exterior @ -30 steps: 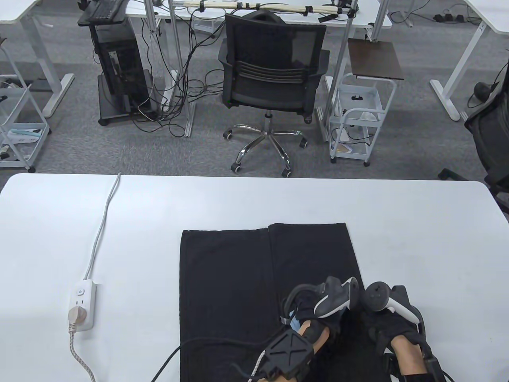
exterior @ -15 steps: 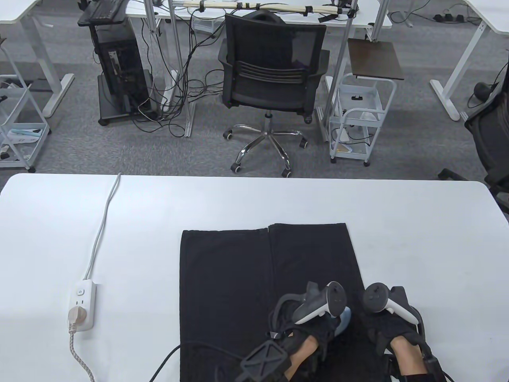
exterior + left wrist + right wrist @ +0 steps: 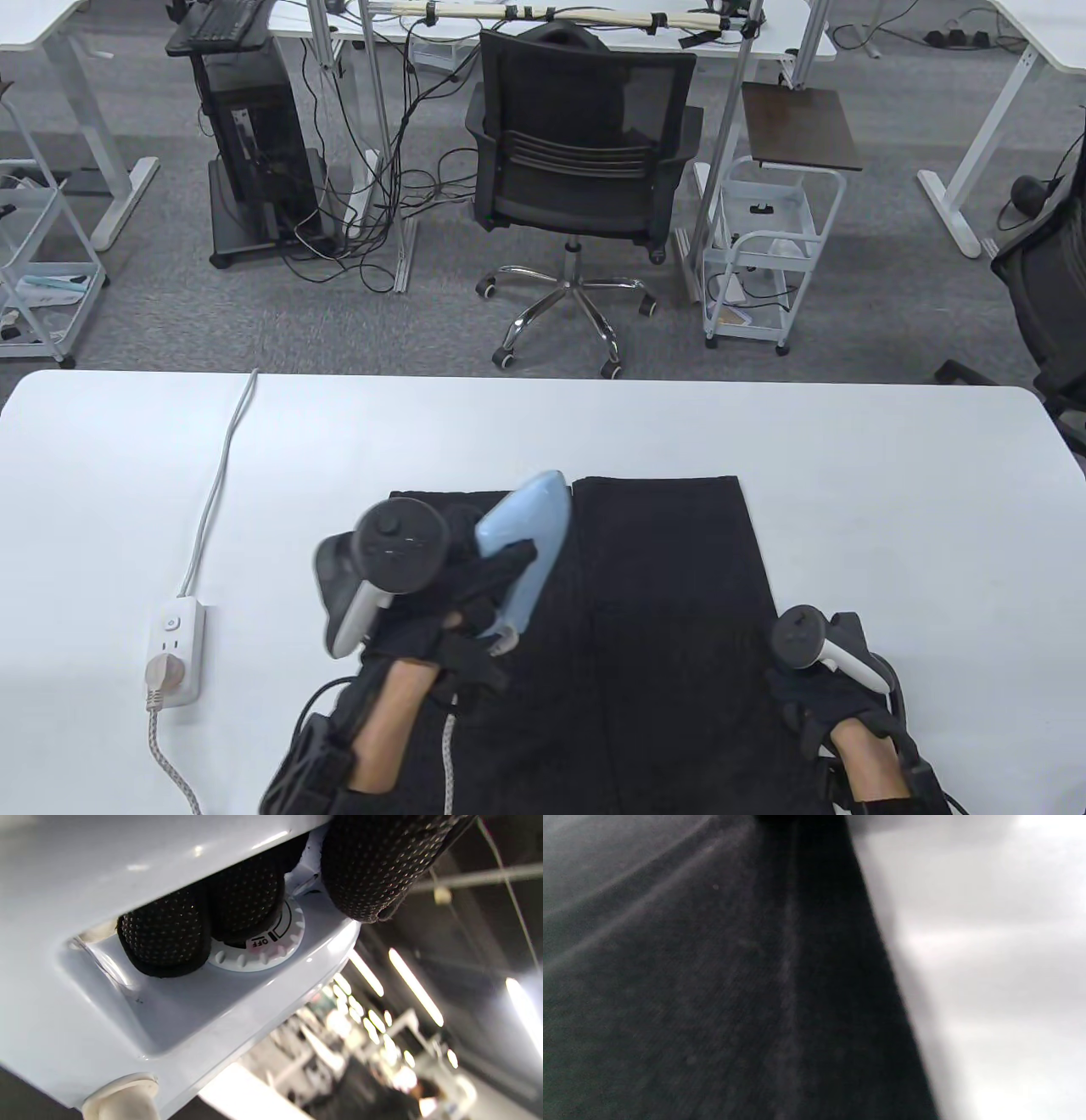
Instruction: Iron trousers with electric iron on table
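Gripping the iron [image 3: 519,543] by its handle in my left hand [image 3: 441,594], tipped up over the left leg of the trousers [image 3: 670,560], spread flat on the bench [image 3: 891,475]. Right hand [image 3: 827,692] rests on the right leg, likely anchoring cloth; finger state unclear.

A white power strip [image 3: 175,649] lies near the left edge of the white counter [image 3: 891,475], with a beige plug [image 3: 163,672] seated in it and a braided cord [image 3: 174,768] running off toward the near edge. Its grey-white lead [image 3: 219,484] runs to the far edge. Beyond the counter, on grey carpet: a black mesh office chair [image 3: 581,161] on a chrome star base, a white wire trolley [image 3: 768,255] to its right, a black computer cart [image 3: 254,144] with loose cables [image 3: 382,212] to its left, and white desk legs [image 3: 976,161] at far right.
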Available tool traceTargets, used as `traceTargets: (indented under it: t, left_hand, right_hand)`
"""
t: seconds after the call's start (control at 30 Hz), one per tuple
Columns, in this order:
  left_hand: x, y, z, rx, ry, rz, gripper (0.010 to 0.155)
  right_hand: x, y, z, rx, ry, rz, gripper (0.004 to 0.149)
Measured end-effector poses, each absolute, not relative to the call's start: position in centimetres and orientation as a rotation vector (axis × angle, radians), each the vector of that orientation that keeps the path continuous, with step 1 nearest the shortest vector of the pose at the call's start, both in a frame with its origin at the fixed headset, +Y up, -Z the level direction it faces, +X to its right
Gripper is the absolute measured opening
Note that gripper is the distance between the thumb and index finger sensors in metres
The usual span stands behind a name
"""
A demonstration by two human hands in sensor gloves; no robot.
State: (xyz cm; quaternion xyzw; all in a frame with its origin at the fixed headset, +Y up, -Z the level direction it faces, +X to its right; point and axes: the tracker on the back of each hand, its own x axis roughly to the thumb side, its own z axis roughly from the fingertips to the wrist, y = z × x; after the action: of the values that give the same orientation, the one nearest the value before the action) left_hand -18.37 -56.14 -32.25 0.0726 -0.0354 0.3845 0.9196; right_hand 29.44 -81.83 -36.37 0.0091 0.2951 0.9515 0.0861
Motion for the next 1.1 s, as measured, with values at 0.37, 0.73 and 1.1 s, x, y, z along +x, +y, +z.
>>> traceTargets:
  t: [0.37, 0.73, 1.1]
  left_hand:
    - [-33.1, -64.7, -34.8, 0.281, 0.188, 0.851, 0.061]
    - [-33.6, -73.9, -40.2, 0.242, 0.211, 0.933, 0.061]
    - [-33.5, -76.5, -39.4, 0.154, 0.272, 0.870, 0.052]
  right_hand:
    - [29.2, -81.9, -36.3, 0.023, 0.875, 2.863, 0.067]
    - [29.1, -82.0, -36.2, 0.021, 0.866, 2.875, 0.066]
    - [29.1, -82.0, -36.1, 0.024, 0.869, 2.888, 0.067]
